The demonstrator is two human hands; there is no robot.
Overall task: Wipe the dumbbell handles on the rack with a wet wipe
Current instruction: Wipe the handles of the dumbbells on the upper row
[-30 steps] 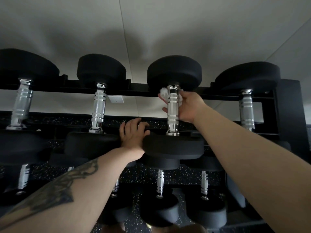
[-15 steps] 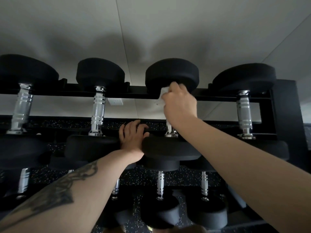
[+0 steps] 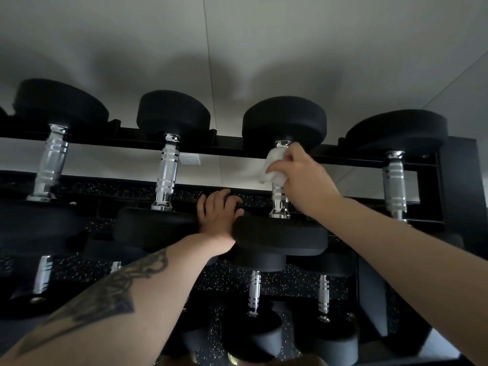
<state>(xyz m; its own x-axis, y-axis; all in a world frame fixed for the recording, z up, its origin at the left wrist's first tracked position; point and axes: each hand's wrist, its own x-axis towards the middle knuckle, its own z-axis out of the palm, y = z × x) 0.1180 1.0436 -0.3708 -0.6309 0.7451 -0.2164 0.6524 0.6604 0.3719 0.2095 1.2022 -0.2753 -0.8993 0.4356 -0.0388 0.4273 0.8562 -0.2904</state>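
The right hand (image 3: 301,178) is curled around a chrome handle (image 3: 279,196) and presses a white wipe (image 3: 273,167) against its upper part; the fingers wrap the wipe and the handle together. The left hand (image 3: 219,212) lies with relaxed fingers over the edge of the rack (image 3: 454,180), between two black heads, and it holds nothing; its thumb touches the near head of the dumbbell (image 3: 281,236) that is being wiped. The left forearm carries a dark tattoo (image 3: 113,294).

This dumbbell is the third one from the left on the top row, at about 1 o'clock from the middle of the view. Its far head (image 3: 284,117) is just above the right hand, at 12 o'clock from it. Another handle (image 3: 167,173) stands at 9 o'clock from the wipe, one more (image 3: 51,162) is further left, and a fourth (image 3: 394,180) is at 3 o'clock. Lower dumbbells (image 3: 254,291) are seen at 6 o'clock, over a speckled floor (image 3: 229,283). A white socket (image 3: 189,159) sits on the wall behind the second handle.
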